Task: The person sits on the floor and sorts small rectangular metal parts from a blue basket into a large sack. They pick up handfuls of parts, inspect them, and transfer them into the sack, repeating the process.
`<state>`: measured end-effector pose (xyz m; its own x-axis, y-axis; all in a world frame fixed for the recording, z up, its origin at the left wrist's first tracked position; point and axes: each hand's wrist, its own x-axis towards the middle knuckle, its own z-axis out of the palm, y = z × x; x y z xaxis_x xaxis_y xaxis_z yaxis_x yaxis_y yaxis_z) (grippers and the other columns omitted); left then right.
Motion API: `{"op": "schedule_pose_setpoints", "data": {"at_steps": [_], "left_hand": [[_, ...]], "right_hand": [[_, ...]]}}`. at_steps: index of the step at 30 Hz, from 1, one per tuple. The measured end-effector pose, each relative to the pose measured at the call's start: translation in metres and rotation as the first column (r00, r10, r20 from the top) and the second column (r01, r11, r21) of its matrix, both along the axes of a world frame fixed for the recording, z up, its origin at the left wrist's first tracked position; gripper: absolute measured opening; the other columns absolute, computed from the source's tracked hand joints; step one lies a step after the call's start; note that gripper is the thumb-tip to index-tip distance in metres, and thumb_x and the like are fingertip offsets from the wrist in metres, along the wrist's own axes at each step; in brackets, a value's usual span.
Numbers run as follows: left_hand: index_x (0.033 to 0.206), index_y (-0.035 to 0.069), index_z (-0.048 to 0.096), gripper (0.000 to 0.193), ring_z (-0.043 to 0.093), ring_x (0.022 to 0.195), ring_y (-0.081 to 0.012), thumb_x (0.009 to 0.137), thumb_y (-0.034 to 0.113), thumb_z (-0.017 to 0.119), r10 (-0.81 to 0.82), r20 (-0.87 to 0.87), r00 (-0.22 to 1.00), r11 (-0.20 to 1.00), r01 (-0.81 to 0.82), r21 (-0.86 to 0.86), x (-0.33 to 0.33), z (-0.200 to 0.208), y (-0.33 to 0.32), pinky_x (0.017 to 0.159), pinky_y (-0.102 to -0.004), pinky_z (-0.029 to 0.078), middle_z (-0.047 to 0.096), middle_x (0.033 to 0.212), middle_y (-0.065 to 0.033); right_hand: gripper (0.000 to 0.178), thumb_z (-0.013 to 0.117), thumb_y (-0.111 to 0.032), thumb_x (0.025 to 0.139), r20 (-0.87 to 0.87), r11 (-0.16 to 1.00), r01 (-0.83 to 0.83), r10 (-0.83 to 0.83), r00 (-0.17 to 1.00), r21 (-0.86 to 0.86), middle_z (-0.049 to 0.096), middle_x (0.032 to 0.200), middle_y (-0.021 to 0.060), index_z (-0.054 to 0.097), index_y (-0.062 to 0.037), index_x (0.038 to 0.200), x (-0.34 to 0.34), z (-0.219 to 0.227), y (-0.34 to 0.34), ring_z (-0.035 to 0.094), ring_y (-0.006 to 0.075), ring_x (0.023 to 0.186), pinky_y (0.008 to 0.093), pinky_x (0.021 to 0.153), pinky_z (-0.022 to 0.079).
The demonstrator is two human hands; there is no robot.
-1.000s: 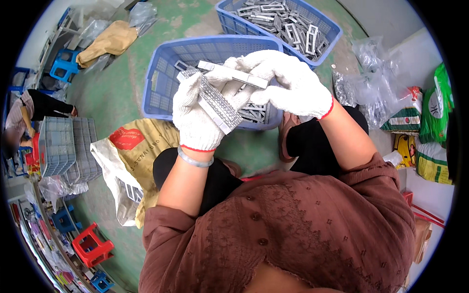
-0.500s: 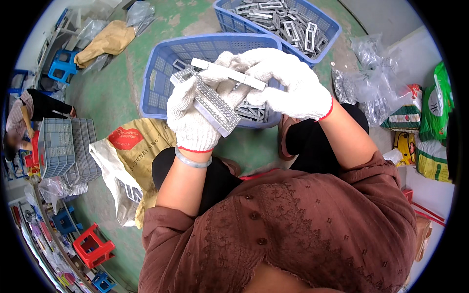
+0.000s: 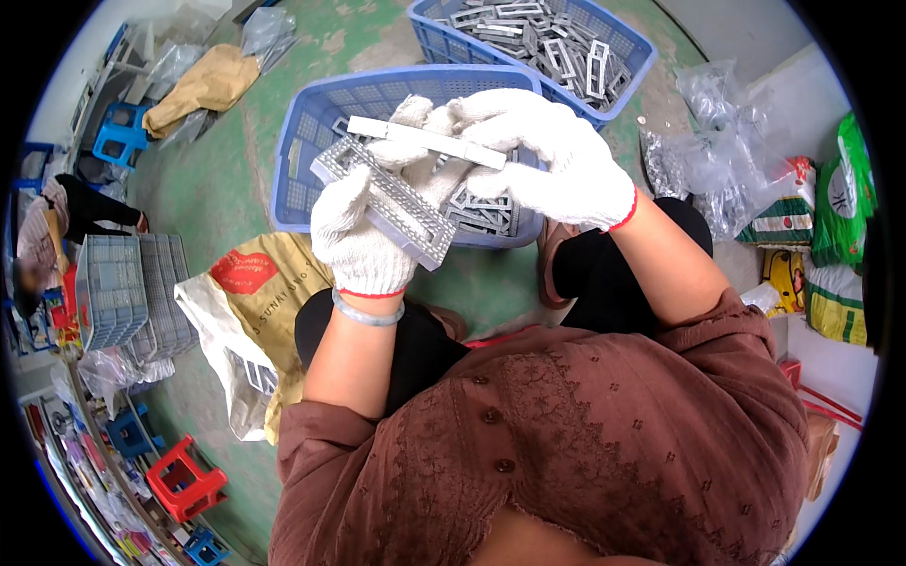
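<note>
My left hand, in a white knitted glove with a red cuff, is closed around a long grey metal part with a dotted, pitted face. It is held tilted, one end toward my body. In my right hand, gloved the same way, the fingers pinch a narrow pale bar lying slantwise just above the part; its exact kind I cannot make out. Both hands are over a blue plastic basket, where grey metal frames lie; my hands hide much of its inside.
A second blue basket, heaped with metal frames, stands behind to the right. To my left lie a yellow-and-white sack and a red stool. A co-worker is beside grey crates at far left. Clear plastic bags lie right.
Both hands have shifted slightly left, the left one more, with the metal part and the pale bar still in them. The bar has slid a little left over the part.
</note>
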<state>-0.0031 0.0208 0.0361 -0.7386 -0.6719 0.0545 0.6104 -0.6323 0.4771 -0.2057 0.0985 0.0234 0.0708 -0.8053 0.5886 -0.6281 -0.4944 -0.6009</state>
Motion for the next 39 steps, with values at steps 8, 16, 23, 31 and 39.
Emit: {"op": "schedule_pose_setpoints", "data": {"at_steps": [8, 16, 23, 31, 39], "left_hand": [[0.134, -0.015, 0.049, 0.057, 0.030, 0.146, -0.0405, 0.090, 0.020, 0.056, 0.037, -0.141, 0.989, 0.999, -0.032, 0.037, 0.001, -0.004, -0.006, 0.122, -0.0597, 0.018, 0.036, 0.153, -0.0212], [0.142, -0.012, 0.041, 0.069, 0.028, 0.147, -0.0374, 0.088, 0.027, 0.057, -0.012, -0.140, 0.990, 0.998, 0.020, 0.055, 0.002, -0.008, -0.016, 0.125, -0.0511, 0.015, 0.035, 0.155, -0.0202], [0.145, -0.011, 0.037, 0.077, 0.032, 0.145, -0.0360, 0.086, 0.033, 0.059, -0.011, -0.159, 0.987, 1.000, 0.012, 0.004, 0.002, -0.009, -0.015, 0.125, -0.0502, 0.014, 0.040, 0.150, -0.0221], [0.146, -0.010, 0.034, 0.081, 0.036, 0.143, -0.0367, 0.084, 0.034, 0.061, 0.024, -0.103, 0.994, 0.998, -0.030, -0.050, 0.003, -0.006, -0.018, 0.120, -0.0477, 0.027, 0.043, 0.146, -0.0247], [0.130, -0.005, 0.054, 0.059, 0.044, 0.136, -0.0373, 0.084, 0.032, 0.060, -0.081, -0.246, 0.966, 0.990, 0.106, 0.089, 0.009, -0.033, -0.039, 0.105, -0.0515, 0.043, 0.051, 0.141, -0.0223]], "right_hand": [[0.037, 0.070, -0.010, 0.085, 0.556, 0.984, -0.115, 0.022, 0.831, 0.133, 0.074, 0.099, 0.0103, 0.063, -0.0002, 0.121, 0.014, -0.006, -0.001, 0.072, 0.0159, 0.088, 0.0298, 0.081, 0.056], [0.037, 0.061, 0.008, 0.089, 0.513, 0.989, -0.144, 0.112, 0.851, 0.024, 0.056, 0.132, 0.0151, 0.062, 0.0045, 0.126, 0.019, -0.004, -0.008, 0.066, 0.0216, 0.107, 0.0319, 0.090, 0.056], [0.036, 0.065, 0.006, 0.087, 0.192, 0.999, 0.010, -0.003, 0.981, -0.039, 0.059, 0.132, 0.0159, 0.065, 0.0030, 0.123, 0.020, 0.004, -0.010, 0.066, 0.0215, 0.109, 0.0320, 0.092, 0.055], [0.041, 0.069, 0.003, 0.087, 0.592, 0.974, -0.190, 0.081, 0.802, 0.124, 0.060, 0.130, 0.0121, 0.063, -0.0021, 0.127, 0.026, 0.001, -0.015, 0.065, 0.0189, 0.107, 0.0318, 0.092, 0.054], [0.040, 0.074, 0.001, 0.083, 0.472, 0.994, -0.077, 0.029, 0.881, 0.081, 0.066, 0.120, 0.0080, 0.067, -0.0034, 0.123, 0.039, -0.001, -0.018, 0.065, 0.0156, 0.103, 0.0295, 0.090, 0.053]]}}
